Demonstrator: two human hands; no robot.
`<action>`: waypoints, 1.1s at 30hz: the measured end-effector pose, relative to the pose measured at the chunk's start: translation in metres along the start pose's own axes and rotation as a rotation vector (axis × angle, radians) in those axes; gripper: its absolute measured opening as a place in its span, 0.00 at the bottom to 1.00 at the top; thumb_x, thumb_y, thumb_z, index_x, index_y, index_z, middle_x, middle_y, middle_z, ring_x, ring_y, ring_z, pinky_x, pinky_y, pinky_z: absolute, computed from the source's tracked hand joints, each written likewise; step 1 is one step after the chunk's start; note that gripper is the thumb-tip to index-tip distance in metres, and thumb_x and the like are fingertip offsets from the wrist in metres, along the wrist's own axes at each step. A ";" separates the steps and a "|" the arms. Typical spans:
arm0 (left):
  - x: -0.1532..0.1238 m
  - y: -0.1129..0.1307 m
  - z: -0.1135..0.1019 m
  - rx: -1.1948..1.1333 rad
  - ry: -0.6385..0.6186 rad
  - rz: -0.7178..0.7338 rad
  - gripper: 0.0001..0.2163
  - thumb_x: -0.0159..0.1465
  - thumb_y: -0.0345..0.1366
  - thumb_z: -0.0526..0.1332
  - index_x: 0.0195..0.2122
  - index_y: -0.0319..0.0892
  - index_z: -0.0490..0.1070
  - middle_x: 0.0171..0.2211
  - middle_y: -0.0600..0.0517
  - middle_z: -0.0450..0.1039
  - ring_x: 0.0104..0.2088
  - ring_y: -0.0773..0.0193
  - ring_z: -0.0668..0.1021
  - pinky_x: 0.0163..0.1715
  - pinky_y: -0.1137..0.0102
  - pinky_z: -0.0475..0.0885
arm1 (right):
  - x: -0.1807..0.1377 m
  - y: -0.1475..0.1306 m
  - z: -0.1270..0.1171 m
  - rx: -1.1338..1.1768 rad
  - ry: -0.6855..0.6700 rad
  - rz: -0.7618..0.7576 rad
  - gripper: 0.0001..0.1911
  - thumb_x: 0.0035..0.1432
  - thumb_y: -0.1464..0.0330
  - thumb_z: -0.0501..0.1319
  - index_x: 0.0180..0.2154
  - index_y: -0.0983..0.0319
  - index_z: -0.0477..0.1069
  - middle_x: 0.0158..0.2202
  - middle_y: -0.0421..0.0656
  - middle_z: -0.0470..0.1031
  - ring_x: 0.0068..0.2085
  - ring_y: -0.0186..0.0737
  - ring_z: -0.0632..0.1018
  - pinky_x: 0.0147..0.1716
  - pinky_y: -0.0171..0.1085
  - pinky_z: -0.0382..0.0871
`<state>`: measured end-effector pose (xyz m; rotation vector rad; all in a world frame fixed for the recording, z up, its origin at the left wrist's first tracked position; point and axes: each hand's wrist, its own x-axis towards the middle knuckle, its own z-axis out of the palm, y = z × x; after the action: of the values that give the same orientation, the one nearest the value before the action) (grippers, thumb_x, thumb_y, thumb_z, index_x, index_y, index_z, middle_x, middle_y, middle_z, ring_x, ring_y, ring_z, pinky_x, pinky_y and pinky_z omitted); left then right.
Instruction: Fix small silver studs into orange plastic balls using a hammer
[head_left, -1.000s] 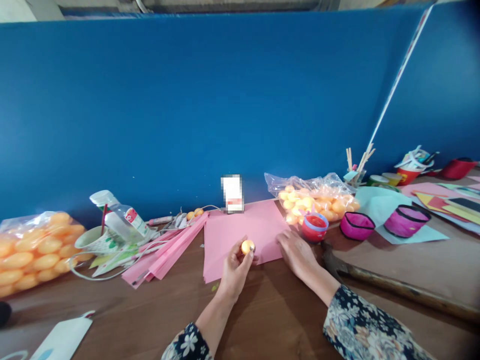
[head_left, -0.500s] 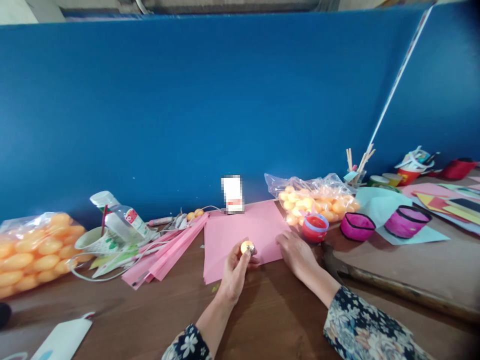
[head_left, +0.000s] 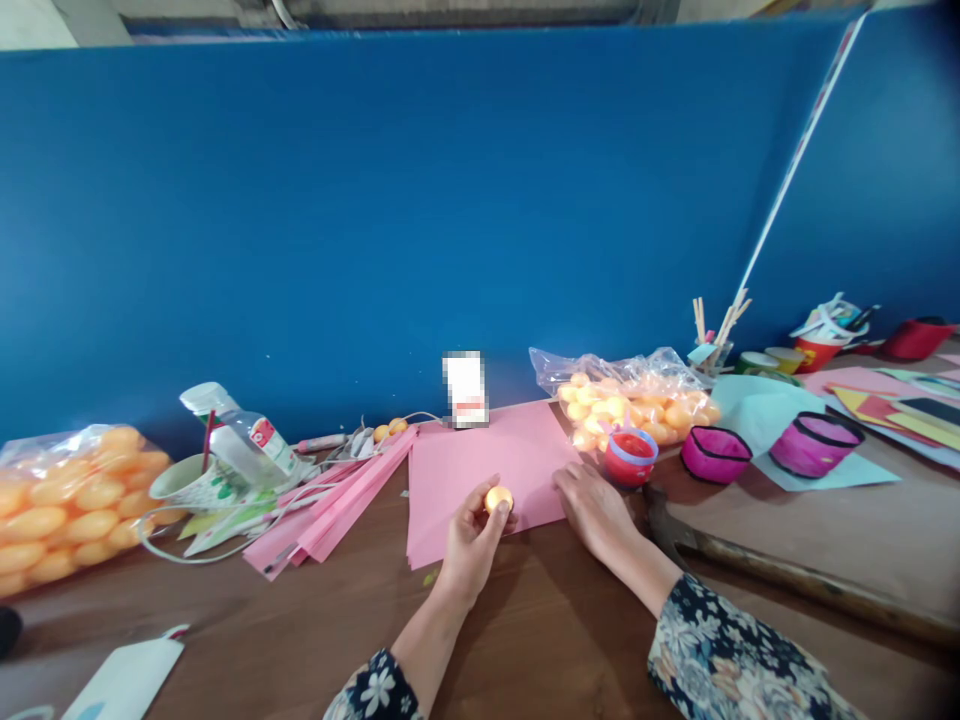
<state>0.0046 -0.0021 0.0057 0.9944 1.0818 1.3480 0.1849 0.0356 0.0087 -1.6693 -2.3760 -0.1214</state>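
Note:
My left hand [head_left: 474, 538] pinches a small orange ball [head_left: 499, 499] between thumb and fingers, just above the front part of a pink paper sheet stack [head_left: 480, 445]. My right hand [head_left: 596, 508] rests palm down at the right edge of the pink paper, fingers loosely extended and holding nothing visible. Close beyond it stands a red cup with a lilac rim [head_left: 630, 462]. A hammer [head_left: 675, 528] with a wooden handle lies right beside that wrist. The fingertips of my left hand are partly hidden behind the ball.
Clear bags of orange balls lie at the left [head_left: 82, 510] and behind the red cup [head_left: 637, 400]. Pink paper strips [head_left: 337, 505], a tilted bottle [head_left: 251, 445] and a white cable [head_left: 187, 558] are left. Magenta fabric rings [head_left: 716, 455] lie right. A blue partition [head_left: 450, 200] rises behind.
The orange ball has turned in my left hand; the shiny bit seen on its right side before is out of sight now. My right hand has barely moved.

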 end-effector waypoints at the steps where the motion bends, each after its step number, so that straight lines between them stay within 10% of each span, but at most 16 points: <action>1: 0.000 0.000 0.000 0.008 0.007 0.004 0.25 0.50 0.42 0.65 0.48 0.38 0.66 0.31 0.51 0.72 0.29 0.67 0.77 0.34 0.69 0.74 | 0.000 0.000 -0.001 0.003 0.001 -0.003 0.08 0.58 0.75 0.50 0.33 0.62 0.67 0.34 0.44 0.69 0.37 0.38 0.68 0.31 0.33 0.57; 33: -0.001 -0.019 -0.001 0.382 -0.008 0.228 0.15 0.51 0.31 0.62 0.40 0.42 0.64 0.33 0.52 0.68 0.30 0.70 0.72 0.29 0.77 0.68 | 0.000 0.001 0.001 0.064 -0.003 0.006 0.09 0.56 0.76 0.51 0.36 0.62 0.67 0.35 0.45 0.69 0.39 0.38 0.68 0.34 0.32 0.59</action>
<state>0.0077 -0.0035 -0.0127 1.4377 1.2791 1.3413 0.1859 0.0358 0.0071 -1.6489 -2.3506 -0.0414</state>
